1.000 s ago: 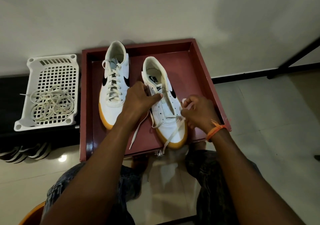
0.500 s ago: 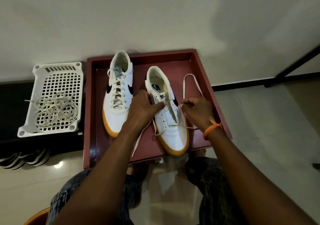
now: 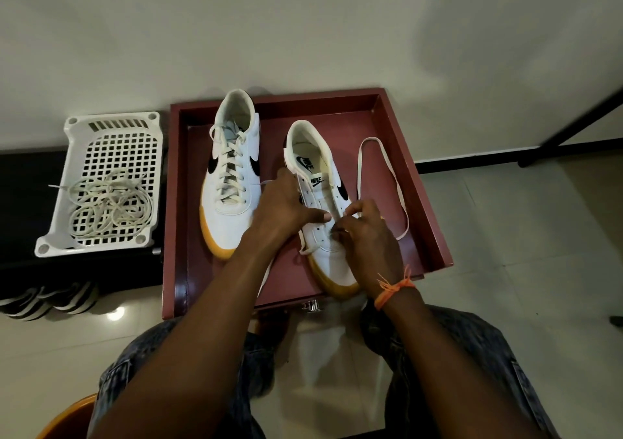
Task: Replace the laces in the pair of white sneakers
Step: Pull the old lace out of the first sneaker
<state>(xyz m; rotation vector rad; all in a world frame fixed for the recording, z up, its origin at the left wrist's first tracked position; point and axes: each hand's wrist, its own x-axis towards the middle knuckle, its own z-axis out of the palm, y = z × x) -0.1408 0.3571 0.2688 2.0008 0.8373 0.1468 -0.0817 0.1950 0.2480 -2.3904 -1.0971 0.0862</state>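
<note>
"NIKE" on the right sneaker's (image 3: 323, 209) tongue label (image 3: 316, 181) and on its insole (image 3: 306, 163).

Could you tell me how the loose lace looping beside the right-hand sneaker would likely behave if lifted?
The lace is probably floppy: it lies in a slack loop on the tray. It looks flat and thin, so likely very light. It would probably drag, since the right hand is on it.
</note>
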